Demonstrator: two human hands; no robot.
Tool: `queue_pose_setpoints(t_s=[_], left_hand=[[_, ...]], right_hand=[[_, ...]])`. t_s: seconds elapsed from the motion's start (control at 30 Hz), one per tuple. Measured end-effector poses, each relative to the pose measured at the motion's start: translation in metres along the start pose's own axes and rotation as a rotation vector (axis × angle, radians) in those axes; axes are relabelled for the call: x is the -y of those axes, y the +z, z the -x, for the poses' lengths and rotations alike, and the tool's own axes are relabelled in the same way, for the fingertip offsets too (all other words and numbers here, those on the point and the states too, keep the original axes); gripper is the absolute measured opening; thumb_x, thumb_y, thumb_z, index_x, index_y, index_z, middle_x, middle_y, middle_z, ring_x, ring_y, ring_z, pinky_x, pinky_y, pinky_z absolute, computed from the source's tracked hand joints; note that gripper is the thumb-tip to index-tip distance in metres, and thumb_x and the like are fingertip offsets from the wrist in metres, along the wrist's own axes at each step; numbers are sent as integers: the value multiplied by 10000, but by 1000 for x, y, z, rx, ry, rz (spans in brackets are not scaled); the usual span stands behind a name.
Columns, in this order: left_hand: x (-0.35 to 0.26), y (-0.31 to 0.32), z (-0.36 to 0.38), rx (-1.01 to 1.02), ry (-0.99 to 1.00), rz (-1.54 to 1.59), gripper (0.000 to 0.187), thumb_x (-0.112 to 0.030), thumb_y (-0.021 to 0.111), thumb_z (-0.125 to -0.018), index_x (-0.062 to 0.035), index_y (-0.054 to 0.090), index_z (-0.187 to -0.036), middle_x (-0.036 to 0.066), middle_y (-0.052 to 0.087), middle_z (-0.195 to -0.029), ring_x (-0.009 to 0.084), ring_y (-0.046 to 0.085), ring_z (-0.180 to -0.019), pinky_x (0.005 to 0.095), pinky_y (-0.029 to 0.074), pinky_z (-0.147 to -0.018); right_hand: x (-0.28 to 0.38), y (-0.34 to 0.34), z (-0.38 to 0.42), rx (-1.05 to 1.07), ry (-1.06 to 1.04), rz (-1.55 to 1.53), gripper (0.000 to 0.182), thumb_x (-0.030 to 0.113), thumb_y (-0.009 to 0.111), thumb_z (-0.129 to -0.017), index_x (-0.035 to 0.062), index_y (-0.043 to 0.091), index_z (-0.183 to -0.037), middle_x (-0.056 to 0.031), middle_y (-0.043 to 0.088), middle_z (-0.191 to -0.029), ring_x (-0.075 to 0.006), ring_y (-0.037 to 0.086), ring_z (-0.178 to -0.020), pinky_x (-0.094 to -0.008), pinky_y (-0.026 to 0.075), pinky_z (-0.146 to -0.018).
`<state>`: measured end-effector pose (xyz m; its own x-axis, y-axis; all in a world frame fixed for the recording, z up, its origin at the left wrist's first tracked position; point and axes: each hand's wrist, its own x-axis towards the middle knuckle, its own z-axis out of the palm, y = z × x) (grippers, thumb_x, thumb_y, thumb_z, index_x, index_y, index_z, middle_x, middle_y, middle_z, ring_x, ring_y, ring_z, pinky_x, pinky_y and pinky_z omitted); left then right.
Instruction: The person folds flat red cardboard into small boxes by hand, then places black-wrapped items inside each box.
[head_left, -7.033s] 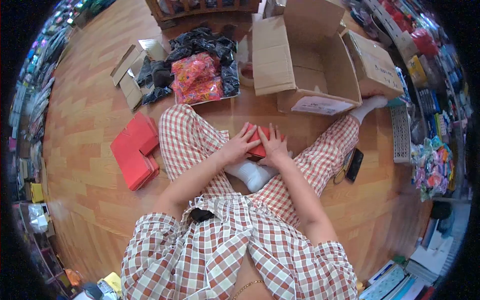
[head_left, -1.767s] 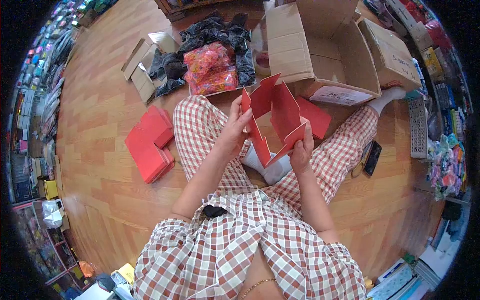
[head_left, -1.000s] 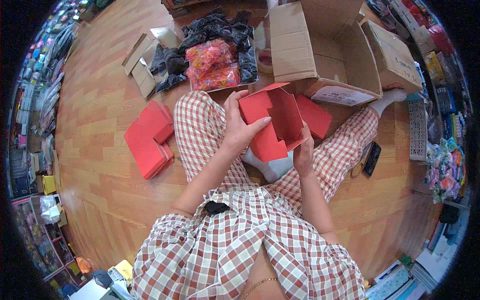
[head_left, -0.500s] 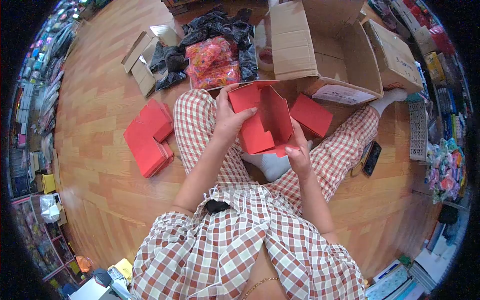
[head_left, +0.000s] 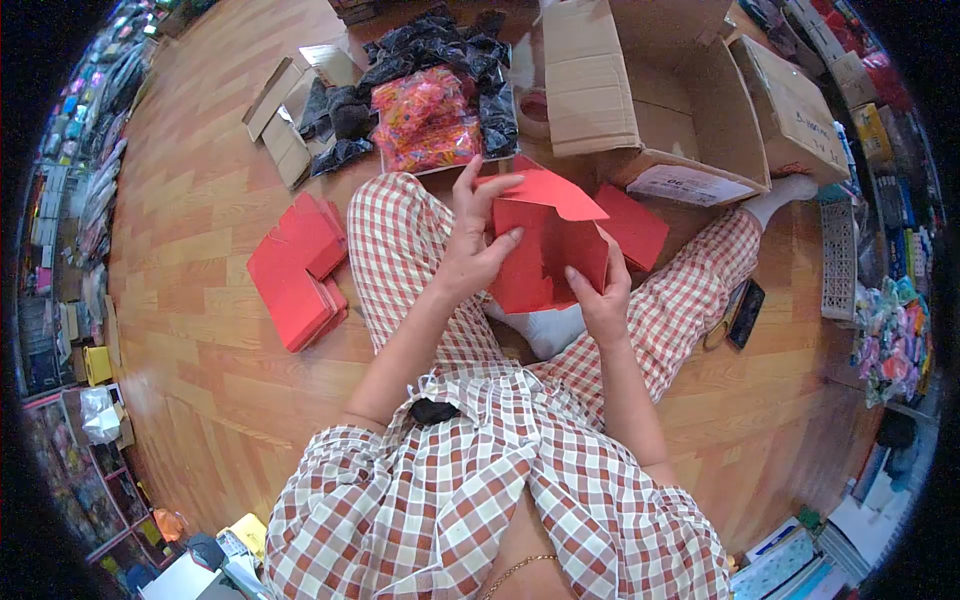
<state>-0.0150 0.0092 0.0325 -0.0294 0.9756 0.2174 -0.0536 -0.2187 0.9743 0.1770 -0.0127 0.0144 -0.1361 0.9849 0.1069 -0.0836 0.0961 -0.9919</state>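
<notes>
Wood-look floor (head_left: pixel 210 430); on it: red card stack (head_left: pixel 292 265), red box (head_left: pixel 636 228), open carton (head_left: pixel 588 100), black phone (head_left: pixel 746 318).

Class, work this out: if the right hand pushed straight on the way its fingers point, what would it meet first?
The red box that the right hand already grips. Beyond that, probably the left flap of the large cardboard box, though depth is hard to judge.

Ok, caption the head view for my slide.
Left hand and right hand hold an open red box; flat red pieces lie stacked on the wooden floor.
</notes>
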Motion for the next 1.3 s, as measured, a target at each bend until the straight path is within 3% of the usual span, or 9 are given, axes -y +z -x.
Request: queue_pose_setpoints(t_s=[0.13,0.3,0.43,0.73,0.83,0.9,1.0,1.2,1.3], left_hand=[[7,-12,0,104,93,-195,555,37,630,-737,-160,498,-1239,96,115,-1494,236,175,-1385,378,309,-1060],[1,-14,-2,124,-154,280,544,32,623,-736,-146,497,-1234,80,97,-1518,200,184,-1381,348,305,-1057],[23,-25,0,115,-109,175,550,12,638,-730,-137,493,-1238,77,121,-1516,198,221,-1369,343,299,-1058],[39,-27,5,-11,-219,597,512,24,670,-721,-123,542,-1194,66,139,-1518,182,355,-1301,343,347,-1032],[37,-29,5,7,-206,564,483,39,675,-714,-118,571,-1158,58,158,-1512,175,375,-1286,339,364,-1022],[29,-30,4,66,-149,236,472,38,669,-718,-133,585,-1149,63,152,-1513,186,334,-1315,359,362,-1028],[21,-34,1,131,-60,91,474,36,656,-732,-150,584,-1162,70,119,-1517,207,276,-1348,371,408,-995],[10,-39,-2,275,-126,-71,482,40,627,-764,-153,564,-1200,75,52,-1520,222,200,-1377,334,487,-914],[15,-36,0,213,-172,-63,422,15,592,-801,-139,557,-1192,93,120,-1511,234,209,-1378,367,414,-989]], right_hand=[[-2,-2,1,-121,12,54,392,13,594,-842,-18,499,-1221,-96,591,-1129,-159,555,-1047,-297,420,-926],[-2,-4,2,-190,-21,194,293,52,610,-866,-23,561,-1146,-64,632,-1019,-128,570,-954,-277,448,-849],[7,-7,-2,-156,-17,124,233,81,607,-879,-30,596,-1084,-46,642,-961,-95,563,-868,-251,453,-782],[13,-13,-9,-104,45,98,195,105,598,-889,-36,623,-1021,-44,649,-906,-85,561,-815,-243,456,-740],[14,-12,-8,-132,27,169,191,111,584,-897,-40,620,-1008,-55,651,-892,-94,565,-804,-254,460,-733],[16,-11,-7,-138,23,220,189,113,576,-901,-43,618,-1000,-60,651,-882,-99,567,-797,-261,462,-726],[14,-8,-8,-179,5,253,171,103,565,-900,-37,613,-984,-77,650,-856,-117,577,-778,-277,466,-710],[6,-5,-7,-253,-102,398,149,92,563,-887,-25,603,-972,-112,643,-836,-145,591,-757,-295,470,-689],[5,-4,-7,-265,-120,408,148,91,565,-887,-14,602,-985,-86,643,-834,-131,590,-759,-287,476,-689]])
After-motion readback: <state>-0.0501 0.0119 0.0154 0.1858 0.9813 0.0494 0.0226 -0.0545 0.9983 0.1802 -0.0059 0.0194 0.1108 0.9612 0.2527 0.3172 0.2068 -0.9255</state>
